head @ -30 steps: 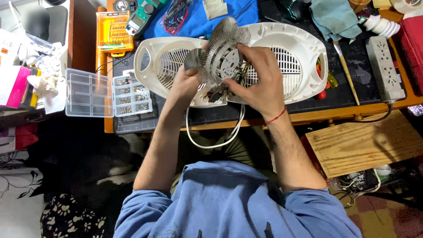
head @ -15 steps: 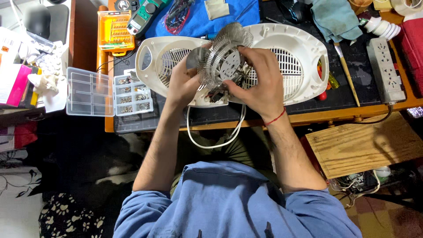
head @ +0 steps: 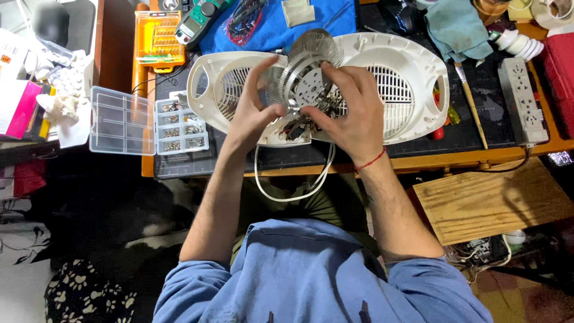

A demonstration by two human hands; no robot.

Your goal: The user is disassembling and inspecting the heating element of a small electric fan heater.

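Note:
My left hand (head: 254, 113) and my right hand (head: 353, 110) both grip a shiny metal fan wheel with its motor and wires (head: 308, 78), held just above a white plastic heater casing (head: 412, 78) with grilles. The casing lies flat on the dark cutting mat on the desk. A white power cord (head: 293, 191) loops down from the casing over the desk's front edge toward my lap. A red thread sits around my right wrist.
A clear compartment box with small screws (head: 179, 128) lies open at the left. Behind it are an orange bit set (head: 158, 39), a green multimeter (head: 206, 18) and a blue cloth (head: 281, 27). A white power strip (head: 523, 98) and a brush (head: 472, 110) lie right; a wooden board (head: 496, 200) sits lower right.
The fan wheel has turned and tilted slightly in my hands, and my left fingers have shifted their hold on its rim. The casing has stayed where it was.

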